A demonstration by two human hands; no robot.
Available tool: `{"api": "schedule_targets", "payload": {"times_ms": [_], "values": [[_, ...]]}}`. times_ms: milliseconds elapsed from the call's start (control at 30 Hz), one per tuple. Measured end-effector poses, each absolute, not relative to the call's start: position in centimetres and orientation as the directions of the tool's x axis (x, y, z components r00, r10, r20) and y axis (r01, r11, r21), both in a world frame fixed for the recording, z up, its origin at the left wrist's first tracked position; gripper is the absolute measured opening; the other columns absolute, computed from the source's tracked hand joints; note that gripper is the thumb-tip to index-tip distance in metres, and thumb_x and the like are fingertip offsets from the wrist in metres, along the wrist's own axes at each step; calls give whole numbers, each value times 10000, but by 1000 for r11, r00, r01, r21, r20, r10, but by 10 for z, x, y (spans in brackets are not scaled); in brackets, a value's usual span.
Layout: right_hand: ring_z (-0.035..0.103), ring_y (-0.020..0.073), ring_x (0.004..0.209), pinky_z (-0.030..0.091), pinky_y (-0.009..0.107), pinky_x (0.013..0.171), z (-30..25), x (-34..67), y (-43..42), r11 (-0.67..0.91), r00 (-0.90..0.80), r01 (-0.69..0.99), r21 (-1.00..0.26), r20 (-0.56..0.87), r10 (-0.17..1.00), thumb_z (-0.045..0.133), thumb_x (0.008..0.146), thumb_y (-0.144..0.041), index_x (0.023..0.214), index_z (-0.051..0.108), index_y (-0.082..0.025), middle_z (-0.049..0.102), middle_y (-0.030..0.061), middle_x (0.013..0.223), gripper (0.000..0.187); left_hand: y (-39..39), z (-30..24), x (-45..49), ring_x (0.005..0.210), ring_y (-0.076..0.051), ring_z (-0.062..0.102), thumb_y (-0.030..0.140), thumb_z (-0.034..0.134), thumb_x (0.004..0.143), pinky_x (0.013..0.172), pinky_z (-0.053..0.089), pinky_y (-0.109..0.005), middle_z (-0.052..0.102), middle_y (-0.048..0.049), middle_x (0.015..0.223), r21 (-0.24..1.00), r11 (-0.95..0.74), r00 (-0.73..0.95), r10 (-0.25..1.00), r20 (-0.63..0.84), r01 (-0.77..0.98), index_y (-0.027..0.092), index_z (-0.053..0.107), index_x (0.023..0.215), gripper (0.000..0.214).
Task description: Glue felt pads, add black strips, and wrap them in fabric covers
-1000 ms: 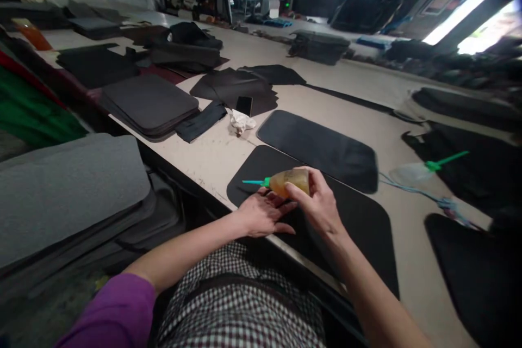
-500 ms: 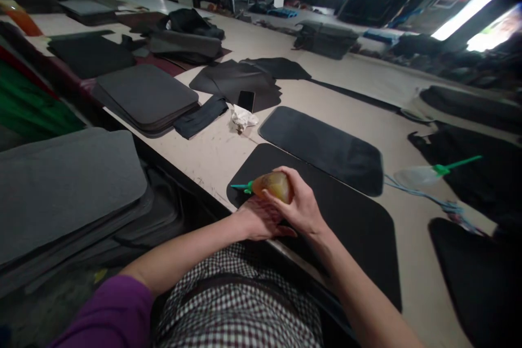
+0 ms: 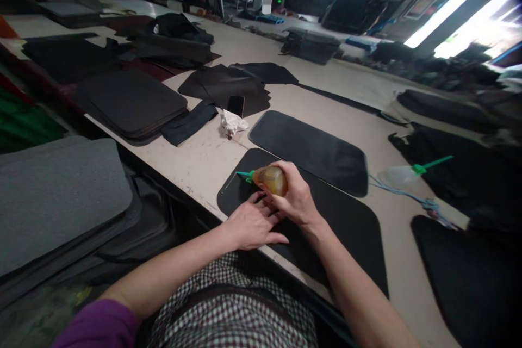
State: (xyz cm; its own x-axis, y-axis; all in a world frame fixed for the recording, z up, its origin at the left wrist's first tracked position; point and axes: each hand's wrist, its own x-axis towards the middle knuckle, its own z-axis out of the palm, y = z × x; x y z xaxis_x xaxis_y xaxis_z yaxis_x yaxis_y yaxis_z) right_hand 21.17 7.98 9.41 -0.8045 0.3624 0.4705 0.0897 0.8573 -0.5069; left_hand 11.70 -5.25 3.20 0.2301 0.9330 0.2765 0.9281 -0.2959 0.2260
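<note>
My right hand (image 3: pixel 297 196) is wrapped round a squeeze bottle (image 3: pixel 271 180) of amber liquid, tipped on its side. Its green nozzle points left, the tip at or just above the far left part of a black rounded panel (image 3: pixel 350 228). A thin pale line runs along that panel's left corner. Palm down, my left hand (image 3: pixel 255 224) rests on the panel's near edge with its fingers spread, just below the bottle. Right behind lies a second, narrower dark panel (image 3: pixel 310 152).
Crumpled white tissue (image 3: pixel 234 122) and a phone (image 3: pixel 236 105) lie beyond the panels. Stacked dark sheets (image 3: pixel 132 100) are at left, and grey sheets (image 3: pixel 61 196) nearer me. A clear bottle with a green nozzle (image 3: pixel 402 174) lies at right by a blue cord (image 3: pixel 402 191).
My left hand has turned palm down and spread its fingers on the panel. The nozzle has moved to the panel's far left edge, and a pale line now shows there. The view has shifted slightly.
</note>
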Motion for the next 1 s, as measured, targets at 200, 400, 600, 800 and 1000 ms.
{"api": "schedule_targets", "payload": {"times_ms": [200, 400, 600, 800, 1000], "values": [[619, 292, 1039, 556, 423, 890, 83, 200, 109, 889, -736, 200, -412, 536, 414, 634, 932, -481, 1271, 495, -230, 589, 117, 1160, 445, -52, 37, 116, 1491, -247, 361, 691, 299, 1007, 1226, 221, -454, 447, -114, 1596, 243, -306, 235, 930, 281, 920, 212, 477, 1509, 716], [611, 302, 1077, 550, 428, 918, 75, 200, 132, 871, -685, 298, -391, 547, 481, 625, 929, -505, 1298, 488, -233, 576, 122, 1200, 478, -51, 31, 117, 1525, -247, 316, 686, 279, 1013, 1227, 223, -459, 430, -106, 1613, 245, -309, 239, 931, 277, 919, 216, 459, 1524, 717], [621, 297, 1048, 541, 429, 912, 86, 243, 143, 827, -639, 403, -391, 527, 560, 636, 909, -515, 1272, 509, -230, 593, 111, 1173, 480, -50, 30, 119, 1531, -239, 316, 675, 325, 1013, 1234, 232, -450, 411, -95, 1627, 235, -296, 230, 935, 272, 926, 232, 480, 1512, 685], [613, 308, 1064, 523, 443, 907, 100, 332, 153, 745, -566, 566, -353, 490, 662, 647, 892, -495, 1269, 530, -221, 607, 109, 1174, 480, -50, 32, 120, 1523, -248, 337, 649, 377, 1013, 1230, 258, -456, 411, -92, 1628, 217, -316, 253, 928, 273, 924, 233, 480, 1519, 663], [620, 329, 1061, 511, 460, 906, 106, 439, 161, 620, -421, 724, -303, 517, 745, 671, 861, -549, 1243, 556, -213, 637, 127, 1165, 521, -48, 32, 122, 1518, -264, 350, 601, 397, 1027, 1227, 276, -463, 398, -104, 1634, 182, -327, 276, 926, 257, 927, 241, 477, 1529, 623]]}}
